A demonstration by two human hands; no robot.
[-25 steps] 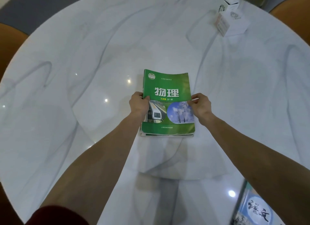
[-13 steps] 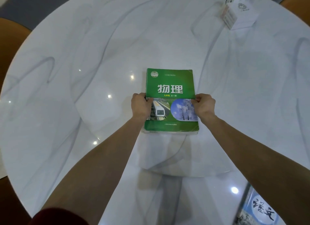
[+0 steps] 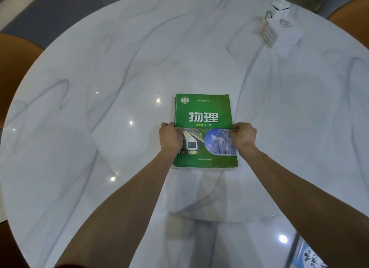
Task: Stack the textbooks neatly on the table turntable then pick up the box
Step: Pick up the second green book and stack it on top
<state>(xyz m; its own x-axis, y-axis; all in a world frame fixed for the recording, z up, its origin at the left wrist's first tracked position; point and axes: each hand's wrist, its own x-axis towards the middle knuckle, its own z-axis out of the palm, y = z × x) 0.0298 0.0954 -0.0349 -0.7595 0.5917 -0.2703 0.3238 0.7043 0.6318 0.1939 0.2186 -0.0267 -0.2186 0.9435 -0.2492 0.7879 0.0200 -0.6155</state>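
The green book lies flat on the turntable, the raised round centre of the marble bench, with its long axis running away from the person. At its far-left corner a sliver of another green cover shows beneath it, so it tops a stack whose edges are nearly flush. The left hand presses the left edge at mid-length and the right hand the right edge, the fingers of each curled closed on the top cover and side of the stack, squaring it.

The box stands upright far off to the right, near the bench's far rim, well apart from both hands. It lies forward and right of the fingers, so the right hand is clearly the nearer one for the pickup; reaching it would mean letting go of the stack and stretching across the bench.

At the near-right rim a pale blue book shows only in part, cut by the picture's edge. If it belongs to the set, my guess is that it still has to go on the stack before the box, and it too sits on the right hand's side
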